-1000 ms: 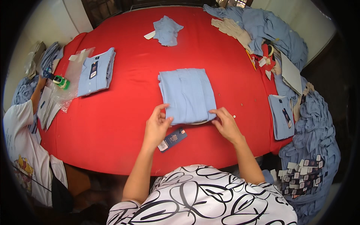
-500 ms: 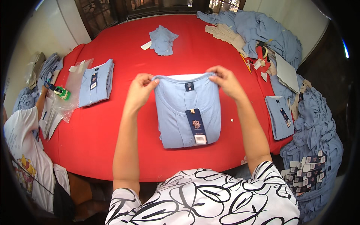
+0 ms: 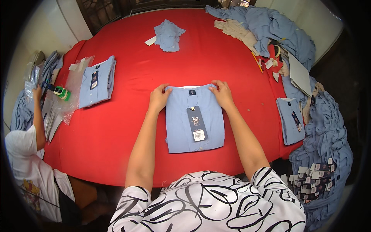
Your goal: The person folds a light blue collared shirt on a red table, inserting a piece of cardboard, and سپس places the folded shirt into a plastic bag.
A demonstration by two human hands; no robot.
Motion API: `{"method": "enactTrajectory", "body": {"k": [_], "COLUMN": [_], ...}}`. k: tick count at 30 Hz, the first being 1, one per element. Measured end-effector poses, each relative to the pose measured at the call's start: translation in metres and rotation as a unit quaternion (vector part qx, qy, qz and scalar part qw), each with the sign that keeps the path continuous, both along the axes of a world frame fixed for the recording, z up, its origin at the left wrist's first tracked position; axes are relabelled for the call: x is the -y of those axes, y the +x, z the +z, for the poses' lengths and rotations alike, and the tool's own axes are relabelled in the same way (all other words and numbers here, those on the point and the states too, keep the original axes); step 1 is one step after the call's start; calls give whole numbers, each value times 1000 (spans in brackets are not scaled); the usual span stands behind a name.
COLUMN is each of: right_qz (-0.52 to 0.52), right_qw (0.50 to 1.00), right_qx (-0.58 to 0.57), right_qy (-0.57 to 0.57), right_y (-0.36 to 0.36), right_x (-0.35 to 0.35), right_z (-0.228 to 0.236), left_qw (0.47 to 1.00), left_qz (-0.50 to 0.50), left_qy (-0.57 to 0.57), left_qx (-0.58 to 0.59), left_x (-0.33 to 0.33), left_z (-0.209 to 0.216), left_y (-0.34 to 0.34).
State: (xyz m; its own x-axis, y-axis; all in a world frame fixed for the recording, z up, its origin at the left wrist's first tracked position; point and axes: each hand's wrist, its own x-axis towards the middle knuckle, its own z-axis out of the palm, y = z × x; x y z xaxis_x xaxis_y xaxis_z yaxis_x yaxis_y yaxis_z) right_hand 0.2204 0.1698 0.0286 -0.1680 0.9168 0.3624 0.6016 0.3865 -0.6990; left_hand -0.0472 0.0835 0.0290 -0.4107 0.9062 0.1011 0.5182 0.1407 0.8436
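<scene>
Head view: the folded shirt (image 3: 213,123) is clamped by fingers (image 3: 165,85) of left hand (image 3: 157,99) and right hand (image 3: 224,96), apparently being squared; even release is probably needed.

The folded shirt (image 3: 176,123) hides its underside (entirely).

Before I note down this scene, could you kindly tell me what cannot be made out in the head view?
All in the head view:
Back of the folded shirt: hidden beneath its upturned front.
Its shoulder corners: partly covered by the left hand and right hand.
Print on the bunched tags: too small.
Lower end of the blue garment pile: lost at the picture's dark edge.
What the co-worker's hand grips: too small to tell.
</scene>
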Motion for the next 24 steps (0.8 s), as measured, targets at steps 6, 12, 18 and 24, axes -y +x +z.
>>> {"method": "enactTrajectory", "body": {"k": [6,12,18,24], "right_qz": [132,102,-26,15], "right_qw": [984,981,990,963], "right_qx": [113,166,137,-61], "right_qy": [-34,-3,12,-261], "right_y": [-7,-30,-23,3], "right_x": [91,126,87,-25], "right_z": [43,29,26,-14], "left_qw": [993,964,988,932], "left_qz": [61,-97,4,-17], "left_qy": [-97,-245,-137,-83], "left_qx": [35,27,77,352], "left_x": [92,174,160,37], "left_z": [24,24,14,-6], "left_y": [0,33,23,-3]}}
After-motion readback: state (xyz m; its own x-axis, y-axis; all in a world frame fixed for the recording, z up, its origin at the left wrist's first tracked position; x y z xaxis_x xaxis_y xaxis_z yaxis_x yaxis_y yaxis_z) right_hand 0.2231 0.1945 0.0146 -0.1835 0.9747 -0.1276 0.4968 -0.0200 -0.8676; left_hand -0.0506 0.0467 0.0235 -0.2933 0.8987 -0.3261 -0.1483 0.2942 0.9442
